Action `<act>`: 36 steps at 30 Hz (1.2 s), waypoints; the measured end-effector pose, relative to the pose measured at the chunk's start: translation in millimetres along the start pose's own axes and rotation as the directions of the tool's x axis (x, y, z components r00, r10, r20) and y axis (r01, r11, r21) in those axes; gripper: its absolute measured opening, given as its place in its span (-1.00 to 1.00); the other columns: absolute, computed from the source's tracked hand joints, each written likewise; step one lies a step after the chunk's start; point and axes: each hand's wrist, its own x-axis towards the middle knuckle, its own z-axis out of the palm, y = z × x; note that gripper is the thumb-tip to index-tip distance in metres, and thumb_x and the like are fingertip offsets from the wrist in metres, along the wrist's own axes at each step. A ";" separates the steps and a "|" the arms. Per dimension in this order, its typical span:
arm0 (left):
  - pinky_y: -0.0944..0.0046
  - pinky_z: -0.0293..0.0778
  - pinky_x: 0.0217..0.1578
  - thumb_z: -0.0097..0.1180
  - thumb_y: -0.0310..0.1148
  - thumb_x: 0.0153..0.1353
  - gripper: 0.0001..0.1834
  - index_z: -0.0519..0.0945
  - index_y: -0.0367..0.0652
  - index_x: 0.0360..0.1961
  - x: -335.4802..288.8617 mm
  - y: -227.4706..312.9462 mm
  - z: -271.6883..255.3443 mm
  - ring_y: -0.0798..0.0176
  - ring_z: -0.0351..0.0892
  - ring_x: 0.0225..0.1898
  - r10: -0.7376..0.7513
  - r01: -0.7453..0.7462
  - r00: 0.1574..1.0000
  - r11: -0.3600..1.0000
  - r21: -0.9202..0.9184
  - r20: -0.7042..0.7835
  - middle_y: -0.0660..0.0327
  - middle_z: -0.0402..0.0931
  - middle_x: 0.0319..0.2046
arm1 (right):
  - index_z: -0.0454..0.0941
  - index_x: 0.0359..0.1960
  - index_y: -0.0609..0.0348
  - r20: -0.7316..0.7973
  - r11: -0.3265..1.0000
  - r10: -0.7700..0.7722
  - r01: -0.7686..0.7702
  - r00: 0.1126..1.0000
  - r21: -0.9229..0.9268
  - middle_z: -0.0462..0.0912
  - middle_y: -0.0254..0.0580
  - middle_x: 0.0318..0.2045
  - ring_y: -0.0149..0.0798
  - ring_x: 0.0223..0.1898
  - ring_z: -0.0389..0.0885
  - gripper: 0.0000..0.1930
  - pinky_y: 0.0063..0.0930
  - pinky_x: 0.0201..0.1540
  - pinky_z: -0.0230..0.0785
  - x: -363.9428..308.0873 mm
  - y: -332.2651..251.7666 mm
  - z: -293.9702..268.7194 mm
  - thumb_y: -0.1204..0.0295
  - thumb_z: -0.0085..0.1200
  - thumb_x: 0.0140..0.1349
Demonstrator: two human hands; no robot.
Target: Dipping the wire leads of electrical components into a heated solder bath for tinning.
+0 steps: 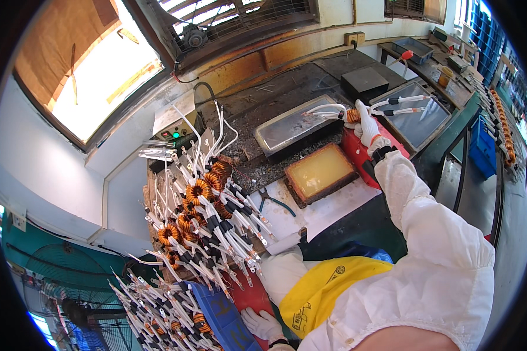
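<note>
My right hand [368, 125], in a white glove, is closed around a copper-wound ring coil [353, 115] with long white leads. Its leads reach out both ways: the left ones end over a rectangular metal pot [284, 133] with a silvery surface, the right ones over a second silvery tray [430, 124]. I cannot tell whether the lead tips touch either surface. Low in the view, my left hand [263, 325], also gloved, lies with fingers outstretched on a red surface [250, 292] beside a blue crate [219, 316]; nothing shows in it.
Many ring coils [197, 191] with white leads are piled at the left. A tray of yellowish material [319, 174] and pliers [275, 202] lie in front. Behind stand a dark box [364, 83] and a control box with a green light [173, 121]. A fan [82, 310] stands lower left.
</note>
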 end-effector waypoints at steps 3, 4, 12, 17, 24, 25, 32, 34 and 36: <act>-0.02 0.10 0.20 -0.13 -0.28 0.18 -0.56 0.31 -0.25 0.07 2.1 2.0 -0.9 -0.09 0.21 0.18 -0.003 0.003 1.000 1.000 0.001 0.005 -0.03 0.26 0.13 | 0.47 -0.53 0.01 -0.007 1.000 0.006 -0.006 1.000 -0.001 0.40 -0.36 -0.80 -0.55 -0.93 0.02 -0.53 -0.65 -0.85 -0.16 3.7 1.5 0.3 -0.16 0.03 0.10; -0.02 0.10 0.20 -0.13 -0.28 0.18 -0.56 0.31 -0.25 0.07 3.5 3.0 -1.3 -0.09 0.21 0.18 -0.010 0.010 1.000 1.000 0.001 0.008 -0.03 0.26 0.13 | 0.47 -0.53 0.01 -0.005 1.000 0.006 -0.006 1.000 0.000 0.40 -0.36 -0.80 -0.55 -0.93 0.02 -0.53 -0.65 -0.85 -0.16 5.0 1.3 1.3 -0.16 0.03 0.10; -0.04 0.14 0.18 -0.14 -0.19 0.23 -0.52 0.39 -0.34 0.05 -3.7 -1.6 -3.2 -0.23 0.27 0.12 0.006 -0.011 0.998 0.997 -0.082 -0.057 -0.20 0.32 0.08 | 0.40 -0.38 -0.11 0.010 0.993 -0.118 0.117 0.993 0.006 0.46 -0.36 -0.71 -0.52 -0.91 0.12 -0.64 -0.62 -0.85 -0.06 2.5 6.8 5.7 -0.10 0.02 0.14; -0.05 0.18 0.15 -0.15 -0.20 0.22 -0.53 0.40 -0.34 0.03 -7.5 -1.6 -7.3 -0.20 0.28 0.12 0.034 -0.037 0.997 0.998 -0.054 -0.064 -0.19 0.34 0.06 | 0.33 -0.38 -0.14 0.014 0.994 -0.113 0.113 0.994 -0.006 0.29 -0.40 -0.81 -0.51 -0.92 0.05 -0.64 -0.57 -0.83 0.06 4.8 9.9 -7.8 -0.11 0.01 0.14; -0.04 0.24 0.11 -0.12 -0.20 0.22 -0.56 0.42 -0.32 0.00 -7.0 2.0 -2.5 -0.17 0.34 0.07 0.054 -0.058 0.985 0.998 -0.020 -0.167 -0.15 0.40 0.00 | 0.34 -0.27 -0.11 0.014 0.997 -0.082 0.082 0.997 0.011 0.26 -0.37 -0.80 -0.47 -0.92 0.14 -0.61 -0.59 -0.84 0.09 12.8 12.1 -8.6 -0.10 0.04 0.12; -0.04 0.24 0.11 -0.12 -0.20 0.22 -0.56 0.42 -0.32 0.00 -6.3 1.1 -2.1 -0.17 0.34 0.07 0.054 -0.058 0.984 0.998 -0.020 -0.172 -0.15 0.40 0.00 | 0.34 -0.26 -0.12 0.009 0.998 -0.055 0.055 0.998 -0.010 0.28 -0.36 -0.79 -0.47 -0.92 0.15 -0.61 -0.59 -0.84 0.08 12.8 11.9 -8.5 -0.10 0.04 0.13; -0.03 0.30 0.06 -0.10 -0.22 0.23 -0.59 0.43 -0.31 -0.03 -4.4 3.4 -4.2 -0.16 0.39 0.02 0.087 -0.085 0.976 0.996 0.014 -0.198 -0.14 0.42 -0.03 | 0.36 -0.27 -0.10 -0.033 0.993 -0.114 0.114 0.993 0.013 0.31 -0.35 -0.76 -0.47 -0.92 0.16 -0.62 -0.58 -0.85 0.01 13.9 13.3 -6.3 -0.08 0.04 0.13; -0.02 0.30 0.07 -0.10 -0.22 0.22 -0.59 0.44 -0.31 -0.03 -6.2 -0.1 -5.2 -0.16 0.39 0.02 0.084 -0.084 0.979 0.996 0.009 -0.188 -0.14 0.42 -0.02 | 0.36 -0.29 -0.09 -0.003 0.995 -0.097 0.097 0.995 0.002 0.31 -0.37 -0.75 -0.47 -0.92 0.13 -0.63 -0.56 -0.84 0.06 11.4 11.0 -6.0 -0.06 0.05 0.14; -0.03 0.27 0.09 -0.10 -0.20 0.22 -0.57 0.42 -0.30 0.01 -6.9 0.8 -2.0 -0.16 0.37 0.04 0.075 -0.076 0.985 0.997 0.001 -0.158 -0.13 0.41 0.00 | 0.36 -0.30 -0.09 -0.007 0.993 -0.114 0.114 0.993 0.010 0.30 -0.37 -0.75 -0.48 -0.92 0.12 -0.63 -0.56 -0.84 0.06 13.5 13.1 -6.8 -0.06 0.05 0.14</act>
